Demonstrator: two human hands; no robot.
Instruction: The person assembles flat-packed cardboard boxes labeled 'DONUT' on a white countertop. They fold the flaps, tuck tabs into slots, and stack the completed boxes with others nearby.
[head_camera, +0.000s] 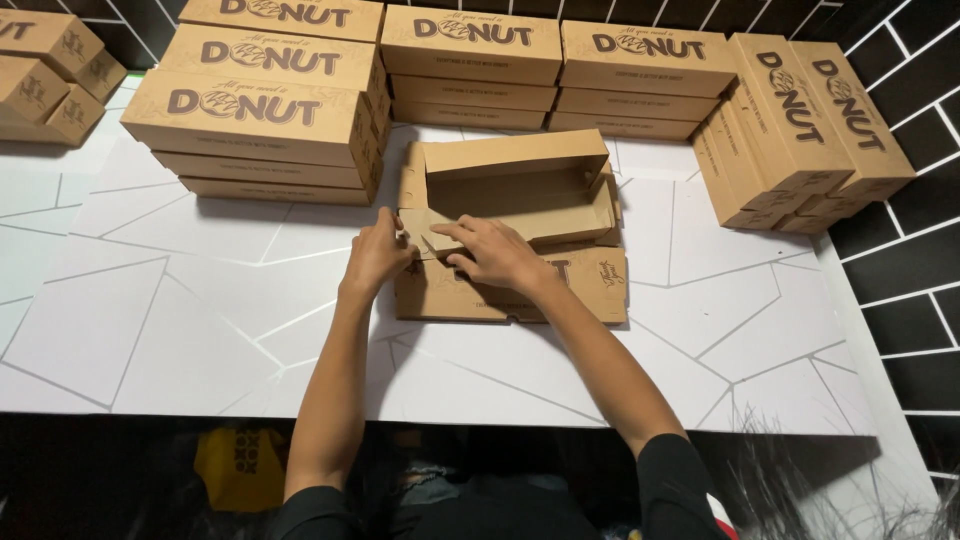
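Brown cardboard is everywhere here: a half-formed box (515, 225) lies open in the middle of the white table (150, 300), its lid flap spread flat toward the person and its back and side walls already standing. The left hand (378, 255) pinches the near-left corner, fingers closed on a small flap there, seemingly to keep that wall upright. The right hand (495, 252) lies across the front wall just beside it, index finger stretched leftward and pressing the tab into the corner, the other fingers curled against the card; it presses rather than grips.

Finished boxes ring the work: a stack at the left (260, 110), a row along the back (560, 65), more leaning at the right (810, 130), and small cartons (50, 70) in the far-left corner. Bare table shows toward the near edge and to the left of the box, while the back stacks sit close behind it.
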